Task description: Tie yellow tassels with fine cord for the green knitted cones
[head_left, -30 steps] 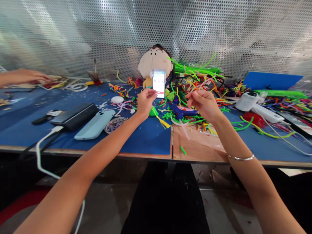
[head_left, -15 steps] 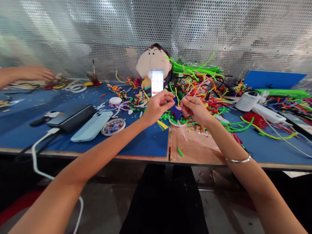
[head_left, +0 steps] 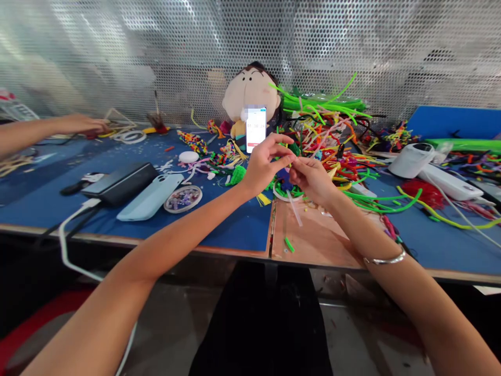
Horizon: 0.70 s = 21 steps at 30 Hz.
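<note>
Green pipe cleaner piece [head_left: 293, 150] is what I have pinched between both hands, held above the table just in front of the phone [head_left: 255, 129] that stands propped against the plush doll [head_left: 250, 91]. My left hand [head_left: 263, 166] has thumb and forefinger closed on it from the left, and my right hand [head_left: 312, 178] pinches it from the right, fingertips of the two hands almost touching; the piece is small and I cannot make out its exact shape.

Directly under my hands lie a dark blue glue gun [head_left: 285, 180] and a white ring of tape [head_left: 282, 195]. Behind and to the right spreads a heap of coloured pipe cleaners [head_left: 336, 146]. A silver bangle [head_left: 385, 258] sits on my right wrist.

To the left on the blue table [head_left: 219, 219] lie a small round dish of beads [head_left: 183, 199], a light blue phone case [head_left: 151, 197] and a black power bank [head_left: 119, 183] with a white cable [head_left: 68, 235]. Far left, another person's hand [head_left: 80, 124] rests near the mesh wall [head_left: 156, 47].
</note>
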Each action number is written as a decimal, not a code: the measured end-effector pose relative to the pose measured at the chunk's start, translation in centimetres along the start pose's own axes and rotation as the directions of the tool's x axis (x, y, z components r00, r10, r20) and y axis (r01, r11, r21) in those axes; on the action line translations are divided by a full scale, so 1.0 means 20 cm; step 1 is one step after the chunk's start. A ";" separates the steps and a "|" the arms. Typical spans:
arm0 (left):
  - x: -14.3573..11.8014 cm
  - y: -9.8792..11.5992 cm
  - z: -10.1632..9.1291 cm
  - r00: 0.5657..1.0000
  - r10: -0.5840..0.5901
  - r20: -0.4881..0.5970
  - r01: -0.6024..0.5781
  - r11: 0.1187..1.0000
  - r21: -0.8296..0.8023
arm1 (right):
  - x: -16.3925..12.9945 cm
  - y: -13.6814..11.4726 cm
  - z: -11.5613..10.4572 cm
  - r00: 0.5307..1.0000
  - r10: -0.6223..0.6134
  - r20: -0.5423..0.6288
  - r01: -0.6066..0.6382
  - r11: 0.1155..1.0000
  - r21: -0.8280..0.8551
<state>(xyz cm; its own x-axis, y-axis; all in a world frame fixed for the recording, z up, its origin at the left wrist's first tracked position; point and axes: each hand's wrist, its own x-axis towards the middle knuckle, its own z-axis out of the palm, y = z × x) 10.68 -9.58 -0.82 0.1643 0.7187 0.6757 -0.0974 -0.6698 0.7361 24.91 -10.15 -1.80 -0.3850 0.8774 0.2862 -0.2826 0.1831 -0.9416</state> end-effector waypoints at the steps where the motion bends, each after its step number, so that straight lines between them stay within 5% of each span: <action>1: -0.01 -0.01 0.00 1.000 -0.007 -0.010 0.007 1.000 -0.013 | 0.00 0.01 0.00 1.000 0.021 0.011 -0.021 1.000 0.021; 10: -0.05 -0.05 -0.04 0.994 -0.088 -0.072 0.078 0.987 -0.143 | -0.02 0.04 0.04 0.990 0.100 0.097 -0.105 0.993 0.049; 21: -0.04 -0.04 -0.07 0.992 -0.101 -0.076 0.086 0.981 -0.176 | -0.02 0.02 0.03 0.993 0.107 0.042 -0.102 0.989 -0.108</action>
<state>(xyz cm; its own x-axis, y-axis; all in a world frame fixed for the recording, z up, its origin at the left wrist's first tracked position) 9.27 -9.35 -2.02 0.0978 0.7949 0.5989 -0.2537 -0.5620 0.7873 24.36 -10.72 -2.27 -0.4497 0.8725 0.1913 -0.1451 0.1400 -0.9795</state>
